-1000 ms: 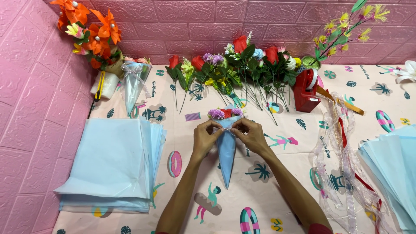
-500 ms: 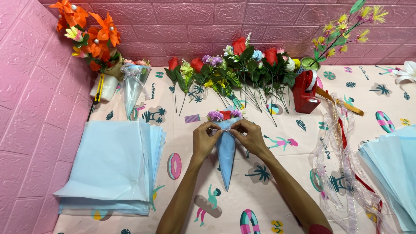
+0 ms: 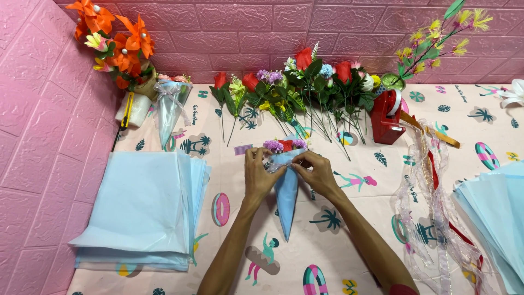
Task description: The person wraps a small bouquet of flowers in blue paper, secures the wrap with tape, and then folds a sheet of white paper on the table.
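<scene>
Both forearms reach up from the bottom edge of the view and converge over the middle of the patterned tablecloth (image 3: pixel 349 229). The left hand (image 3: pixel 258 176) and the right hand (image 3: pixel 318 173) face each other, fingers curled inward, each pinching the upper rim of a pale blue paper cone (image 3: pixel 286 199) between thumb and fingertips. The wrists are slightly bent and the knuckles point toward the wall.

The cone is a narrow wrap, wide at the top and tapering to a sharp tip that points back toward the person. It lies flat on the cloth. A small cluster of purple and red artificial flowers (image 3: pixel 285 145) pokes out of its open mouth, just beyond the fingers.

The cone sits directly between the two hands, its rim gripped on both sides, its tip lying between the forearms.

To the left lies a stack of pale blue paper sheets (image 3: pixel 144 205); a second stack (image 3: pixel 494 210) lies at the right edge. A row of loose artificial flowers (image 3: pixel 295 90) lies along the pink wall, with a red tape dispenser (image 3: pixel 386 117) beside them.
</scene>
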